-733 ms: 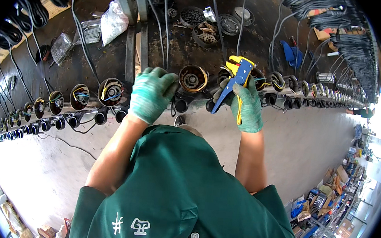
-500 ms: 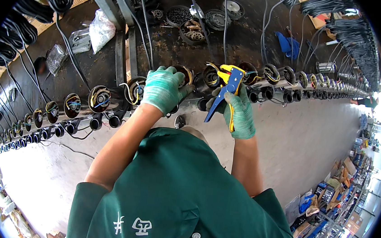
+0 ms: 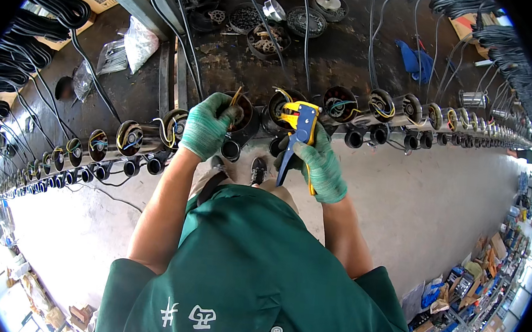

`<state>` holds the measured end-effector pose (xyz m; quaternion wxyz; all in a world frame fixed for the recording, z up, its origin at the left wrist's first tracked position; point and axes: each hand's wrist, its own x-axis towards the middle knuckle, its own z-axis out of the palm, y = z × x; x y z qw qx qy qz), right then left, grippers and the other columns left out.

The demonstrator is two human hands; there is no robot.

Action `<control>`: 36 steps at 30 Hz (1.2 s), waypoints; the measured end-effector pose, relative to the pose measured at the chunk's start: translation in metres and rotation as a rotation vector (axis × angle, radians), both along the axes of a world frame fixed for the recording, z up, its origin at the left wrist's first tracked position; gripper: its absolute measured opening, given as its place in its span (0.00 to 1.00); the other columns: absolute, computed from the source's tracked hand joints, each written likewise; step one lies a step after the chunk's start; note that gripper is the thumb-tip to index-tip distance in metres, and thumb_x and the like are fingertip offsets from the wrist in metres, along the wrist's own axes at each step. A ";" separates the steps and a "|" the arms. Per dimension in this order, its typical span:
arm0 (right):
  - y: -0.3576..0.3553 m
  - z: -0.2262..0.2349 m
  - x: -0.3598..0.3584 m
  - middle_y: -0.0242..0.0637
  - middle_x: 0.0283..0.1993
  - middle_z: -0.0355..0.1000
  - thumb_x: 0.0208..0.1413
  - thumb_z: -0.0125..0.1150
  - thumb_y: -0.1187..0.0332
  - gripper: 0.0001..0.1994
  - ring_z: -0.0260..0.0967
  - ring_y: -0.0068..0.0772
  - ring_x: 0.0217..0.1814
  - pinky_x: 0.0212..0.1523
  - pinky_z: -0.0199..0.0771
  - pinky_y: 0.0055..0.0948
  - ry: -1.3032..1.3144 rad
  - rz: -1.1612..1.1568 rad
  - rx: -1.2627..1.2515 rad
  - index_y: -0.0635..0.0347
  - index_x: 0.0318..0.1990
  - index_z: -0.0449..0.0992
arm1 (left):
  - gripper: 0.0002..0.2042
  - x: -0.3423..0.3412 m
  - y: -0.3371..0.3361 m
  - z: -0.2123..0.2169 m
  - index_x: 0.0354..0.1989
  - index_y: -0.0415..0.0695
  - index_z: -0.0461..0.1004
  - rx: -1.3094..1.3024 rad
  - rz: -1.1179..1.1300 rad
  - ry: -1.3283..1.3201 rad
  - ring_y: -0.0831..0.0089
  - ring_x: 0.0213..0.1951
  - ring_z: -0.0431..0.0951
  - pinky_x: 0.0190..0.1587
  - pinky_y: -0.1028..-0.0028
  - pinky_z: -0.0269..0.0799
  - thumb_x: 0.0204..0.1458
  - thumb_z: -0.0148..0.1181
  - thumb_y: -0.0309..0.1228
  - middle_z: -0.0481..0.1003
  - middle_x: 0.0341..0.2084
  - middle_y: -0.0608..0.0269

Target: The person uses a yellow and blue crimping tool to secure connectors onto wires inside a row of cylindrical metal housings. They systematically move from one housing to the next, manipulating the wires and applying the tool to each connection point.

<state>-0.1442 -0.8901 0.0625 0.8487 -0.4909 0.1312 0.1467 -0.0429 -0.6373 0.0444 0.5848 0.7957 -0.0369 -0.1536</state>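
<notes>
- Head view: we have our right hand [image 3: 325,168] wrapped around a blue-and-yellow wire stripper [image 3: 305,131], head up and mouth toward the left, probably so the palm governs both handles while the working end faces the other hand.
- Our left hand [image 3: 203,129] is narrow, gloved fingertips drawn together on thin leads [image 3: 238,93] at the mouth of an open round housing [image 3: 246,119]; this pinch seems to keep the leads clear of the dark rim.
- More housings line the near edge of the worktop [image 3: 224,61], open ends facing us, presumably for easy reach, and black cables [image 3: 307,37] run up and away, perhaps to leave the front free.
- The stripper, just in front of a neighbouring housing [image 3: 274,106], shows a yellow head, blue body and spread handles; the leads look yellowish-brown, their tips too small for us to judge.
</notes>
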 end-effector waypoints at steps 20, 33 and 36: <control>0.044 0.030 0.051 0.43 0.49 0.80 0.65 0.62 0.66 0.29 0.80 0.36 0.50 0.53 0.84 0.37 0.184 0.162 0.085 0.60 0.73 0.65 | 0.11 0.005 0.012 -0.021 0.53 0.41 0.78 -0.560 -0.004 0.393 0.83 0.35 0.79 0.38 0.81 0.76 0.69 0.63 0.33 0.82 0.39 0.67; 0.036 0.016 0.058 0.34 0.53 0.76 0.69 0.61 0.62 0.28 0.74 0.26 0.53 0.59 0.75 0.31 0.023 0.248 -0.094 0.61 0.72 0.66 | 0.10 -0.001 -0.002 -0.007 0.52 0.38 0.78 -0.645 0.123 0.354 0.78 0.40 0.81 0.44 0.77 0.79 0.68 0.63 0.29 0.82 0.39 0.64; 0.031 0.010 0.057 0.33 0.57 0.74 0.69 0.60 0.62 0.27 0.71 0.23 0.56 0.61 0.72 0.30 0.042 0.259 -0.033 0.60 0.72 0.66 | 0.10 -0.003 -0.006 -0.002 0.53 0.37 0.77 -0.619 0.151 0.362 0.77 0.40 0.80 0.44 0.76 0.79 0.68 0.63 0.29 0.81 0.40 0.64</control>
